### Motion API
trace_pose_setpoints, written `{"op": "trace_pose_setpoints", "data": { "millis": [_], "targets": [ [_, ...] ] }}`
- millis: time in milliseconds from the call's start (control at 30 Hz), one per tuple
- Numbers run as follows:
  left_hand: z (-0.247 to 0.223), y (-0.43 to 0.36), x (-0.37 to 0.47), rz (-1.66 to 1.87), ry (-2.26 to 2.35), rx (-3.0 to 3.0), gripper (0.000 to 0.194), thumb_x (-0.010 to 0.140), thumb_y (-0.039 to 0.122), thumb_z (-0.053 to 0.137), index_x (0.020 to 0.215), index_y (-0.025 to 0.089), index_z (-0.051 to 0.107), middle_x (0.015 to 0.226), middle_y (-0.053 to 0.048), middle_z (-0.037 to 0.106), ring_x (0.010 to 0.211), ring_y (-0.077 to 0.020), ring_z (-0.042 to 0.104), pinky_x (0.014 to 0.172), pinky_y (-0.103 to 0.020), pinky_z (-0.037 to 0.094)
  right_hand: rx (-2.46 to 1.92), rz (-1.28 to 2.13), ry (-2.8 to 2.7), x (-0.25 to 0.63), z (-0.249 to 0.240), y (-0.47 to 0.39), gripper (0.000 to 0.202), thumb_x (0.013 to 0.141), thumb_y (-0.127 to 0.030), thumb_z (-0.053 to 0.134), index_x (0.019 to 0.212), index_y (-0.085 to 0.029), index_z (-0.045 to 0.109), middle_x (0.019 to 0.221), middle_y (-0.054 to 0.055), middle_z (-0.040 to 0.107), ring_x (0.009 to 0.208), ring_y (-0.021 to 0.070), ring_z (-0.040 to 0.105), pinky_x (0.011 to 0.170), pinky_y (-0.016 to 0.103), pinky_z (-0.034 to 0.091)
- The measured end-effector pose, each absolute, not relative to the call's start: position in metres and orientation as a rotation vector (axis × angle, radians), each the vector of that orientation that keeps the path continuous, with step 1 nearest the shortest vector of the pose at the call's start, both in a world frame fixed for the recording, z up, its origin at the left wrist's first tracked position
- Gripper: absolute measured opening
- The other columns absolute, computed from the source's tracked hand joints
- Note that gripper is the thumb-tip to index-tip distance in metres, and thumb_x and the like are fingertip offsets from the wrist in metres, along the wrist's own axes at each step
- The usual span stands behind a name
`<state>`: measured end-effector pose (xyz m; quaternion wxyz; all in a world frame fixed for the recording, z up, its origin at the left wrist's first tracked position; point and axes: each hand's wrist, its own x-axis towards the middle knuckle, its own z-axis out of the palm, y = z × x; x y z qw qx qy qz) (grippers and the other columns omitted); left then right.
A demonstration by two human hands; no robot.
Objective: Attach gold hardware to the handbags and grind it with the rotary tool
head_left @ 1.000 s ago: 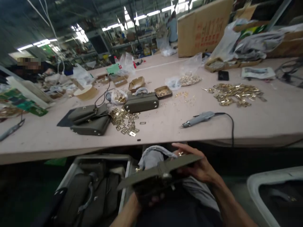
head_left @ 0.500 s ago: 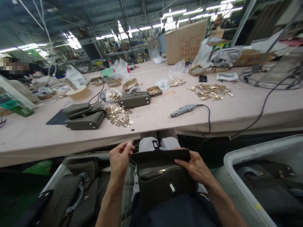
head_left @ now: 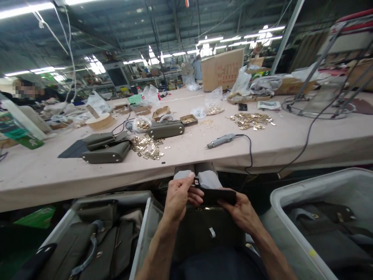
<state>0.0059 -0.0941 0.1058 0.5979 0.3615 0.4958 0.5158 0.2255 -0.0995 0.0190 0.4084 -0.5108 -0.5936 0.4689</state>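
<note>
An olive-green handbag (head_left: 210, 233) rests on my lap below the table edge. My left hand (head_left: 181, 193) pinches the small strap tab with a metal buckle at the top left of the bag's flap (head_left: 217, 195). My right hand (head_left: 240, 210) grips the flap's right end from below. The bag's front shows a small white tag. Both hands are closed on the bag.
Grey bins with more olive bags stand at my left (head_left: 140, 229) and right (head_left: 294, 229). The pink table (head_left: 43, 175) carries two olive bags (head_left: 107, 149) (head_left: 166, 129), piles of gold hardware (head_left: 147, 146) (head_left: 252, 120), a corded electric screwdriver (head_left: 221, 140), boxes and plastic bags. A person sits far left.
My head turned right and the view shifted. The bag was turned upright on my lap, and my left hand moved from the flap's left corner to the strap tab near its middle.
</note>
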Motion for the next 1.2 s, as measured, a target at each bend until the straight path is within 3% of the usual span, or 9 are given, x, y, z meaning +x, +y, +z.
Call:
{"op": "trace_pose_setpoints", "data": {
  "millis": [133,300,467,600,733,1033,1200],
  "targets": [
    [0.091,-0.096,0.012,1.252,1.103,0.711,0.047,0.068,0.044,0.086,0.087,0.003,0.075,0.072,-0.020,0.076,0.053,-0.0213,0.070,0.047,-0.024,0.055,-1.303,1.160,-1.481,0.226,0.021,-0.095,0.043,0.083,-0.048,0.074,0.113,-0.016,0.073,0.100,0.005,0.074,0.100,0.0285,0.066,0.092,0.036,0.049],
    [0.072,-0.083,0.021,1.332,1.030,0.605,0.046,0.058,0.041,0.094,0.082,0.006,0.077,0.072,-0.017,0.076,0.054,-0.0195,0.069,0.051,-0.025,0.057,-1.320,1.133,-1.483,0.223,0.028,-0.084,0.035,0.086,-0.044,0.069,0.105,-0.015,0.073,0.093,0.004,0.072,0.095,0.0273,0.065,0.086,0.034,0.050],
    [0.042,-0.067,0.014,1.348,1.003,0.564,0.046,0.048,0.032,0.099,0.084,0.011,0.080,0.072,-0.013,0.076,0.055,-0.0200,0.069,0.055,-0.029,0.059,-1.408,1.096,-1.536,0.229,0.013,-0.066,0.040,0.088,-0.051,0.064,0.108,-0.017,0.073,0.105,0.007,0.073,0.105,0.0296,0.065,0.096,0.039,0.050],
    [0.005,-0.067,0.011,1.313,1.013,0.500,0.047,0.046,0.034,0.100,0.081,0.011,0.079,0.067,-0.014,0.075,0.050,-0.0208,0.066,0.048,-0.029,0.055,-1.568,1.021,-1.510,0.237,-0.014,-0.056,0.054,0.077,-0.049,0.074,0.123,-0.020,0.070,0.128,0.010,0.066,0.125,0.0326,0.057,0.113,0.045,0.041],
    [-0.021,-0.074,0.011,1.370,0.995,0.467,0.047,0.046,0.039,0.100,0.080,0.013,0.078,0.064,-0.013,0.074,0.047,-0.0210,0.064,0.047,-0.031,0.055,-1.636,0.979,-1.553,0.230,-0.026,-0.055,0.055,0.078,-0.044,0.071,0.128,-0.022,0.068,0.133,0.010,0.063,0.131,0.0319,0.053,0.118,0.047,0.036],
    [-0.015,-0.085,0.010,1.401,0.924,0.525,0.044,0.057,0.040,0.096,0.085,0.013,0.077,0.067,-0.014,0.074,0.049,-0.0216,0.066,0.049,-0.031,0.054,-1.554,1.011,-1.574,0.220,-0.016,-0.057,0.043,0.081,-0.039,0.068,0.120,-0.022,0.073,0.126,0.011,0.069,0.125,0.0326,0.059,0.114,0.048,0.041],
    [-0.006,-0.100,0.022,1.386,0.951,0.554,0.049,0.057,0.048,0.093,0.085,0.014,0.073,0.066,-0.015,0.073,0.047,-0.0243,0.066,0.050,-0.035,0.056,-1.542,0.937,-1.752,0.237,-0.032,-0.072,0.044,0.086,-0.040,0.062,0.124,-0.019,0.071,0.126,0.012,0.070,0.121,0.0300,0.064,0.103,0.039,0.053]
  ]
}}
